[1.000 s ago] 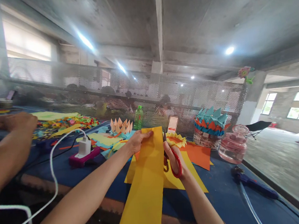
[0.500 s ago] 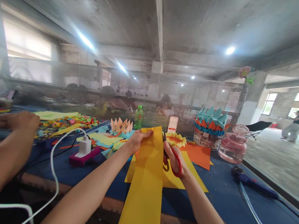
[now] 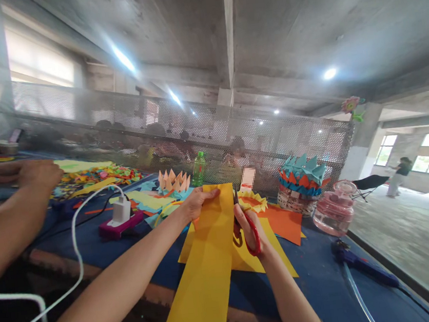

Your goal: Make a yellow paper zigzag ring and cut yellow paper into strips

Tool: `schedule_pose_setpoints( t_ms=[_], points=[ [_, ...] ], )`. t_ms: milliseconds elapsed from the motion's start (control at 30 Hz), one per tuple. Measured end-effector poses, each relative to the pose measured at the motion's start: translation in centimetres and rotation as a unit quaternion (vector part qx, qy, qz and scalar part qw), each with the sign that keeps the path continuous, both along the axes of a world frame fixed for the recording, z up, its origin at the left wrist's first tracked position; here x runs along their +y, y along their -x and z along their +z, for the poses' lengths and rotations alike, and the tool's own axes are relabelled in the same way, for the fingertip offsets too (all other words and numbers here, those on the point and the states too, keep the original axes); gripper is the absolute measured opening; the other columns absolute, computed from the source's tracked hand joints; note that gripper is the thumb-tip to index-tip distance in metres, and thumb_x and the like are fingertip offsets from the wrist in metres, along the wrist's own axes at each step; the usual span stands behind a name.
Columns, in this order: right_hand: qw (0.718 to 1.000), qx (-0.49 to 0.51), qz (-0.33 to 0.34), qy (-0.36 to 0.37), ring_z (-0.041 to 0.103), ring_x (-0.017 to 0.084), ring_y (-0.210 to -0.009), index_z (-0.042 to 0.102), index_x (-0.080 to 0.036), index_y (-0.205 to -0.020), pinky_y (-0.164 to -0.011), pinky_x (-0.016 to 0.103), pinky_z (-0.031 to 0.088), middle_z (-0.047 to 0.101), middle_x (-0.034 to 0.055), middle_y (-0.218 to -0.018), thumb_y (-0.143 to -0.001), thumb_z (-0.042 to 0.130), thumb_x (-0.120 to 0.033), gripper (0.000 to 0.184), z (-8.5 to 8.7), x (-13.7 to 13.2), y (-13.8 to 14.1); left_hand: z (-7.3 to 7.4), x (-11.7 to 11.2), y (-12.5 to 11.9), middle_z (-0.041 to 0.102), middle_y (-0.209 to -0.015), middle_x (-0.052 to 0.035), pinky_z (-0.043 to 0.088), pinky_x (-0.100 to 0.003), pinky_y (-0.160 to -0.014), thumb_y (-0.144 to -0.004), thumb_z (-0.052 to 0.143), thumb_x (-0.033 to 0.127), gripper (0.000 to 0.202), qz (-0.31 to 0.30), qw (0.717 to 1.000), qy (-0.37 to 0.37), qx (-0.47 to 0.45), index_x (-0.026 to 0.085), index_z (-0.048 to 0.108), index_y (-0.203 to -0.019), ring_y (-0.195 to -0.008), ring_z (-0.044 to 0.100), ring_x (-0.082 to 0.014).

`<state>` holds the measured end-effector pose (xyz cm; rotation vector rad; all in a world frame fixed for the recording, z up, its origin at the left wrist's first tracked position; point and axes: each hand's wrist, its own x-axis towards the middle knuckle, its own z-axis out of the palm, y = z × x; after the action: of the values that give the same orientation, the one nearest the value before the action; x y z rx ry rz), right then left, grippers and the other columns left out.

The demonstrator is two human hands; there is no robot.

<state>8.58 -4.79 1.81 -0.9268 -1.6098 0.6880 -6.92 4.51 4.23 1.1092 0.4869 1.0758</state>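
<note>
A long yellow paper strip (image 3: 203,281) hangs toward me over the table's front edge. My left hand (image 3: 198,201) pinches its far left edge, thumb on top. My right hand (image 3: 251,226) is closed around the red handles of a pair of scissors (image 3: 253,236), whose dark blades point away from me beside the strip's right edge. Whether the blades touch the paper I cannot tell. Beneath lie another yellow sheet (image 3: 282,249) and an orange sheet (image 3: 289,222). A zigzag-edged yellow paper ring (image 3: 256,201) sits just beyond the scissors.
On the right stand a layered paper-petal basket (image 3: 304,179), a pink-tinted water jug (image 3: 333,212) and a glue gun (image 3: 365,262). A purple power strip (image 3: 119,226) with a white charger and cable is at left. Another person's hands (image 3: 33,174) work near colourful paper scraps (image 3: 100,178).
The strip's near end has shifted slightly left. My hands hold nearly the same positions. The other person's hands moved a little right, and a distant person walked left.
</note>
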Motion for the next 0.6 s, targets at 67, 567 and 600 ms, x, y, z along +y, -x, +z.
schedule_pose_setpoints(
  t_ms=[67, 567, 600],
  points=[
    [1.000, -0.007, -0.002, -0.004, 0.040, 0.008, -0.037, 0.040, -0.021, -0.056, -0.039, 0.020, 0.032, 0.040, -0.0052, -0.041, -0.089, 0.037, -0.060, 0.051, 0.03, 0.05, -0.04, -0.05, -0.05, -0.06, 0.073, -0.071, -0.0096, 0.056, -0.034, -0.063, -0.057, 0.083, 0.023, 0.028, -0.003, 1.000, -0.002, 0.001, 0.009, 0.070, -0.077, -0.063, 0.068, -0.0227],
    [1.000, 0.022, -0.007, 0.014, 0.033, 0.007, -0.034, 0.039, -0.022, -0.057, -0.035, 0.020, 0.026, 0.036, -0.0068, -0.040, -0.086, 0.042, -0.062, 0.050, -0.44, 0.67, -0.19, -0.22, 0.13, -0.06, 0.072, -0.070, -0.0086, 0.055, -0.035, -0.064, -0.058, 0.083, 0.024, 0.027, -0.002, 1.000, -0.008, 0.012, 0.010, 0.069, -0.076, -0.063, 0.068, -0.0225],
    [1.000, 0.026, -0.005, 0.015, 0.032, 0.007, -0.033, 0.039, -0.022, -0.057, -0.034, 0.020, 0.025, 0.035, -0.0069, -0.040, -0.086, 0.041, -0.063, 0.050, -0.41, 0.65, -0.15, -0.21, 0.15, -0.05, 0.072, -0.069, -0.0084, 0.055, -0.034, -0.064, -0.058, 0.083, 0.024, 0.026, -0.001, 1.000, -0.007, 0.012, 0.010, 0.069, -0.075, -0.063, 0.068, -0.0223]
  ],
)
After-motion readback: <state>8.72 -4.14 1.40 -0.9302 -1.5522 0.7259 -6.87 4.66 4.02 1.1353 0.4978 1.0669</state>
